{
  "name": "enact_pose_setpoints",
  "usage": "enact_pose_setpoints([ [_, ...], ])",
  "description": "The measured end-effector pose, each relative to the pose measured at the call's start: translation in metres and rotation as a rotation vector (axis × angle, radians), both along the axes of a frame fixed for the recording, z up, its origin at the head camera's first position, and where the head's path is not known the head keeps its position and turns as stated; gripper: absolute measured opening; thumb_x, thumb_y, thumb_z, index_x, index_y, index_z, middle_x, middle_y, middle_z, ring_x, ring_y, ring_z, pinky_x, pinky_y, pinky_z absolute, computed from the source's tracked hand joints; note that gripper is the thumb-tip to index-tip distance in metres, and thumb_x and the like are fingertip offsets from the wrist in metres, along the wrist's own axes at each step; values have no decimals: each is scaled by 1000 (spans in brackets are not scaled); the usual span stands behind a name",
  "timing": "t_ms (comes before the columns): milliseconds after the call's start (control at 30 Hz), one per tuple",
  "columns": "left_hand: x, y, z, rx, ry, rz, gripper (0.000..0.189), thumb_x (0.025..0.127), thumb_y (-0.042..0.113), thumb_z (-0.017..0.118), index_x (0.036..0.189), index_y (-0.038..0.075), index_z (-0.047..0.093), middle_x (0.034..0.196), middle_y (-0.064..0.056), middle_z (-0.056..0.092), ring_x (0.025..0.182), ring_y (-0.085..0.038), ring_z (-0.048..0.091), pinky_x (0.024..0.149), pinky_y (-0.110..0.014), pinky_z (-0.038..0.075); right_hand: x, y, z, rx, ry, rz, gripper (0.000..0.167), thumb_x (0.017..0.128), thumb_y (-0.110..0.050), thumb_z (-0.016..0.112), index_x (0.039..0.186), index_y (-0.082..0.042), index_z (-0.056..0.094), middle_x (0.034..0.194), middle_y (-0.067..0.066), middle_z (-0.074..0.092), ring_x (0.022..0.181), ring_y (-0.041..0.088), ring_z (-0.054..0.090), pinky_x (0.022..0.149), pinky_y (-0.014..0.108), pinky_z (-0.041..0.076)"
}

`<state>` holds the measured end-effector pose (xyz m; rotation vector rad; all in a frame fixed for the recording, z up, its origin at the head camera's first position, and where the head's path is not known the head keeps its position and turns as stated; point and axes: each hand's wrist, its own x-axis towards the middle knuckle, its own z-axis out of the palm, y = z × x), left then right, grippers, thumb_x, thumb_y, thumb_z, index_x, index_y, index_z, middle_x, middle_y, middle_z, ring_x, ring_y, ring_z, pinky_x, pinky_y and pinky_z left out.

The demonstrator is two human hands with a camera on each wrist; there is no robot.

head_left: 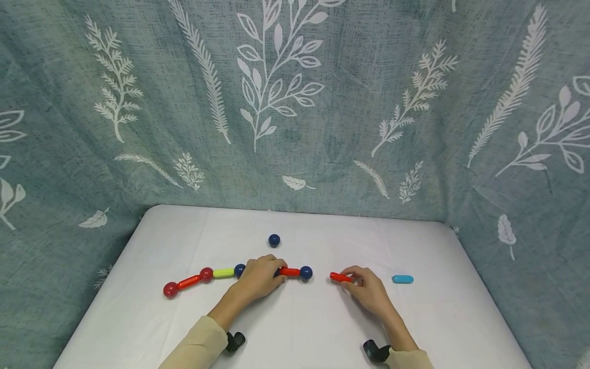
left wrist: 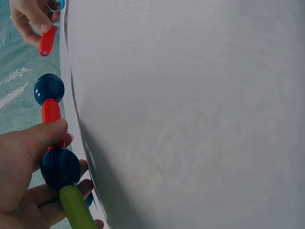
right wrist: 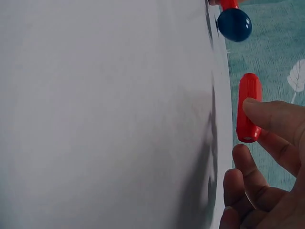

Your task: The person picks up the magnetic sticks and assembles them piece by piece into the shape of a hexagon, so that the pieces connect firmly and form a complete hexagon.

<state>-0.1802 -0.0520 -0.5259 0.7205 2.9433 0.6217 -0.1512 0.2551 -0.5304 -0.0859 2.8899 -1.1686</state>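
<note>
The left hand (head_left: 260,275) hides the chain (head_left: 224,273) — partly.

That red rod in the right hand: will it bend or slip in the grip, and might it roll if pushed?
The red rod is probably stiff: it looks straight in the right hand, with no visible bend. Its ridged sides should help grip, despite the shine. Its long, rounded body may roll sideways if pushed.

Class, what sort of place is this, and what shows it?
Probably an indoor tabletop play area: a white table, a leaf-printed cloth hanging behind it, and a chain of coloured rods and balls in the left hand.
</note>
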Motion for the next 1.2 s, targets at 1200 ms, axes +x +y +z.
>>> enact_pose_setpoints([
  [1200, -1, 0, 0, -13, 65, -9, 24, 92, 33, 73, 112, 18, 72, 101, 0, 66, 91, -19, 62, 74, -45, 49, -15, -41, -3, -21, 7, 106, 20, 87, -9, 77, 104, -18, 73, 84, -1, 55, 67, 17, 46, 58, 30, 36],
])
